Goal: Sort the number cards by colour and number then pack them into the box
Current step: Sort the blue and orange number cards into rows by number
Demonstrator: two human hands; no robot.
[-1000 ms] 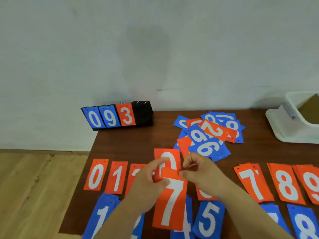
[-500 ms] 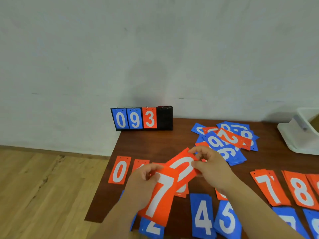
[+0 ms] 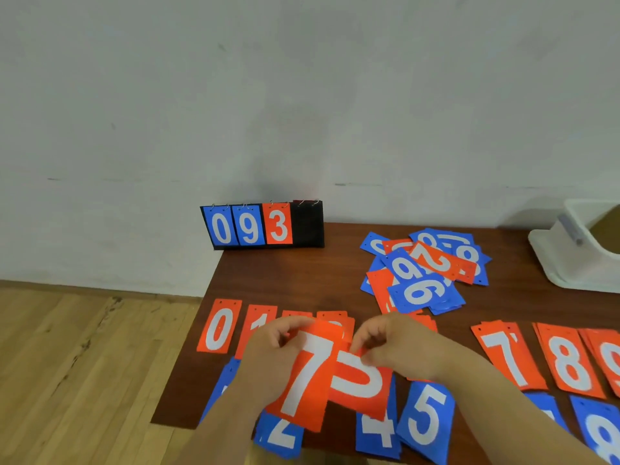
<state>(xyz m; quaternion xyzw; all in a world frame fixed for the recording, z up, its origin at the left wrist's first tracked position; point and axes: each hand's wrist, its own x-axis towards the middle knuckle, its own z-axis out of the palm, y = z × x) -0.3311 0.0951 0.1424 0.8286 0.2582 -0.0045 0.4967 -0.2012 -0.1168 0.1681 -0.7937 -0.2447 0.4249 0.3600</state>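
Note:
My left hand grips an orange 7 card by its left edge above the table. My right hand pinches a second orange card, turned sideways and partly under the 7. Sorted orange cards lie in a row: 0, 1, then 7, 8 and 9. Below run blue cards 2, 4, 5 and 8. An unsorted mixed pile lies further back. The white box stands at the back right.
A black flip scoreboard showing 0, 9, 3 stands at the table's back left corner against the wall. The brown table ends at its left edge over a wooden floor.
The view has shifted. My right hand has swung the second orange card from above the 7 down to its right, now lying sideways. The 7 card stands more upright.

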